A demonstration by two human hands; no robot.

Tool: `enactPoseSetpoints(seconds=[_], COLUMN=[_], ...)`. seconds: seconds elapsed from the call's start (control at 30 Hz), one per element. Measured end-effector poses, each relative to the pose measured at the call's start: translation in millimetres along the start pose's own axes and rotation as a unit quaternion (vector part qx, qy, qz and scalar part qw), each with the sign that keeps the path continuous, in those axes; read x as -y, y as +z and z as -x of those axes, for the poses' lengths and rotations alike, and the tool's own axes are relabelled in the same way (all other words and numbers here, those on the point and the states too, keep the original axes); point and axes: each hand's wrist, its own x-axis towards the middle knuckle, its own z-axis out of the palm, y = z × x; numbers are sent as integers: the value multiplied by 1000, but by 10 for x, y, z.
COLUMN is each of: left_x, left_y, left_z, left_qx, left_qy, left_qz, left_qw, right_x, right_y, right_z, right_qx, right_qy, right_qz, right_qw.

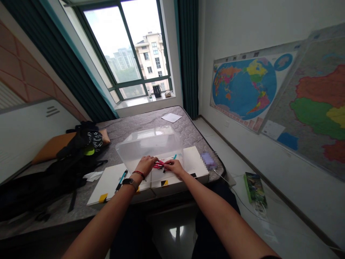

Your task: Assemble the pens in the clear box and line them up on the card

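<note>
Several red pens lie in a small cluster inside a clear plastic box, which rests on its side with its opening toward me. My left hand reaches in from the left, its fingers curled down at the pens' upper end. From the right, my right hand pinches at the other end of the cluster with thumb and fingers. Exactly which pens each hand grips is partly hidden. A teal pen stands out just behind my right hand. Teal and black pens lie left of my left wrist.
White flat boxes with yellow and black tabs lie along the mattress edge under the plastic box. A phone with a cable is at the right. Dark bags lie left, beside a crumpled tissue. A paper sheet lies farther back.
</note>
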Motion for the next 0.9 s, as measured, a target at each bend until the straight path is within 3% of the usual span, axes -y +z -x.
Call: enactPoseSetpoints(seconds=[0.4, 0.6, 0.9], left_x=[114, 110, 47], left_y=[89, 52, 16], left_z=[-1, 15, 20], left_qx=[37, 31, 49], left_qy=[-26, -15, -2], left_qz=[13, 23, -15], left_qw=[999, 999, 999], right_x=[-160, -120, -46], right_y=[-82, -51, -11], right_z=[-113, -90, -37], right_qx=[-10, 10, 2], right_qy=[-30, -6, -4], right_qz=[60, -4, 14], right_qw=[998, 1000, 1000])
